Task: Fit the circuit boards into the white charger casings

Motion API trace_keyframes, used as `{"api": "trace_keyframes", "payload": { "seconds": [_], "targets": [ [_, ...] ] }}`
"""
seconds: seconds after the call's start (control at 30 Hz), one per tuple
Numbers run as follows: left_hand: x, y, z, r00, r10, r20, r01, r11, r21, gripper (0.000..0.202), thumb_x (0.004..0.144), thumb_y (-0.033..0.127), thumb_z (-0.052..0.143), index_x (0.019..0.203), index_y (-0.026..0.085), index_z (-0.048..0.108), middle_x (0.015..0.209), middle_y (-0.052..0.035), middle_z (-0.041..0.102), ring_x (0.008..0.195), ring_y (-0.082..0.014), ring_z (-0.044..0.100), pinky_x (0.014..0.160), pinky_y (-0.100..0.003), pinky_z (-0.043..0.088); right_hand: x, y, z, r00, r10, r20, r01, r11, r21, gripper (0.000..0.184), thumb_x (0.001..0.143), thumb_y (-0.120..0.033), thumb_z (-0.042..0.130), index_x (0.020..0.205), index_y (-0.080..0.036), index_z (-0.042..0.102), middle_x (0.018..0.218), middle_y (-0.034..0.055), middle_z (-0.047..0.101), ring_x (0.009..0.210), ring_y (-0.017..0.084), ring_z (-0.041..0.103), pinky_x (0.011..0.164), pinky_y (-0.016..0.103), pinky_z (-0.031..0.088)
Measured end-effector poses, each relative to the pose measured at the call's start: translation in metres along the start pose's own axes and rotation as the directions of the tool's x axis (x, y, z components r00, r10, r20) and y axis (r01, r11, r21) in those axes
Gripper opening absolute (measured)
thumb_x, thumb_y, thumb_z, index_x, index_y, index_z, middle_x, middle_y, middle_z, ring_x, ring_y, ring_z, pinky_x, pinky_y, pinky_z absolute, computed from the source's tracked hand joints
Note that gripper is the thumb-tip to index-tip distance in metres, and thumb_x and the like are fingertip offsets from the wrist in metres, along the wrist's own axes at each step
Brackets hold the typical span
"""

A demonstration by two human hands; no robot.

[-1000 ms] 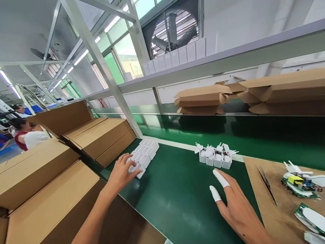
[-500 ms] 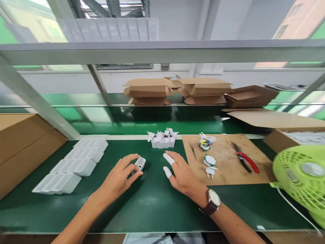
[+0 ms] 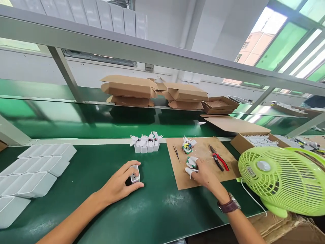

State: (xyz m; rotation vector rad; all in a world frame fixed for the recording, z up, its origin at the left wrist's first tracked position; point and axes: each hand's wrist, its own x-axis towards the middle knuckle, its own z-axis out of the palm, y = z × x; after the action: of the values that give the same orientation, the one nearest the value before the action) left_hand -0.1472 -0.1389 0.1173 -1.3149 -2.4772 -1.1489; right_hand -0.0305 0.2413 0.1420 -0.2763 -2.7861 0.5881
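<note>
On the left of the green bench, my left hand (image 3: pixel 118 183) is closed round a small white charger housing (image 3: pixel 135 175), thumb on the near side and fingers over the far side. At the brown board, my right hand (image 3: pixel 205 173) has its thumb and index finger, both in white finger cots, on a green-edged circuit board (image 3: pixel 190 162) with a white cover. The white plug part by it is mostly hidden under the thumb. Behind it lies another circuit board (image 3: pixel 188 146) with yellow and blue components and a white plug piece.
White housings (image 3: pixel 144 146) filled with plug parts stand in a row at the back. More white housings (image 3: pixel 38 183) line the left. Tweezers (image 3: pixel 176 154) and red-black pliers (image 3: pixel 218 158) lie on the brown board (image 3: pixel 182 183). A green fan (image 3: pixel 281 179) and an open carton (image 3: pixel 236 144) are at right.
My right hand has moved right onto the circuit board on the brown board. My left hand still holds the housing, now more upright. The view has turned right and tilted.
</note>
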Motion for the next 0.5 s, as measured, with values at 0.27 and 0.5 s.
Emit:
{"api": "trace_keyframes", "payload": {
  "seconds": [0.27, 0.5],
  "targets": [
    [-0.007, 0.01, 0.001, 0.999, -0.038, -0.009, 0.037, 0.997, -0.062, 0.018, 0.091, 0.04, 0.071, 0.103, 0.027, 0.072, 0.133, -0.0103, 0.067, 0.106, -0.0242, 0.074, 0.087, -0.032, 0.062, 0.002, -0.042, -0.011, 0.996, -0.018, 0.088, -0.007, 0.96, 0.281, 0.041, 0.086, -0.028, 0.06, 0.126, -0.021, 0.065, 0.112, 0.0118, 0.077, 0.099, 0.029, 0.074, 0.085, 0.045, 0.063],
    [-0.004, 0.014, 0.0, 0.996, -0.084, -0.015, 0.081, 0.988, -0.133, 0.025, 0.088, 0.037, 0.075, 0.111, 0.027, 0.071, 0.133, -0.0109, 0.067, 0.114, -0.0263, 0.072, 0.098, -0.036, 0.061, 0.012, -0.106, 0.04, 0.881, -0.161, 0.444, -0.208, 0.711, 0.672, 0.045, 0.093, -0.035, 0.052, 0.135, -0.021, 0.057, 0.107, 0.0078, 0.079, 0.07, 0.019, 0.073, 0.061, 0.034, 0.064]
  ]
}}
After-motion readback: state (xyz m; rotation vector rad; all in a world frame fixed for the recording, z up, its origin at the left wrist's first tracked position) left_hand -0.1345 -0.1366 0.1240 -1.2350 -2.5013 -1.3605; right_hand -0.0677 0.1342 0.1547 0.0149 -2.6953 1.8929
